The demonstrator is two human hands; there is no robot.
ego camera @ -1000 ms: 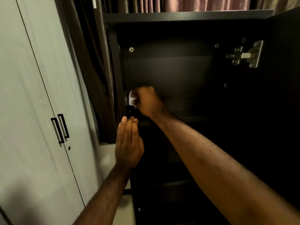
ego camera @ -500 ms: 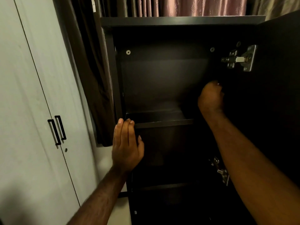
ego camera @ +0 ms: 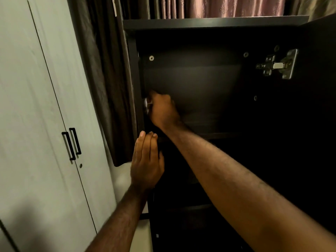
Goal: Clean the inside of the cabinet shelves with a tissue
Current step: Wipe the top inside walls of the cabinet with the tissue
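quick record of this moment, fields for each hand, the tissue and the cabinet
right hand: grips the tissue, inside the upper compartment at its left wall
tissue: white, mostly hidden by that hand
left hand: flat, fingers straight, at the cabinet's left front edge
cabinet: dark, door open, hinge showing
shelf: just below the right hand

The right hand (ego camera: 164, 110) reaches into the cabinet's (ego camera: 214, 23) top compartment, above the shelf (ego camera: 218, 135), holding the tissue (ego camera: 146, 104) against the left inner wall. The left hand (ego camera: 146, 164) lies on the cabinet's left front edge, fingertips at shelf level. A curtain (ego camera: 101, 79) hangs between the cabinet and the wardrobe (ego camera: 36, 124) to the left.
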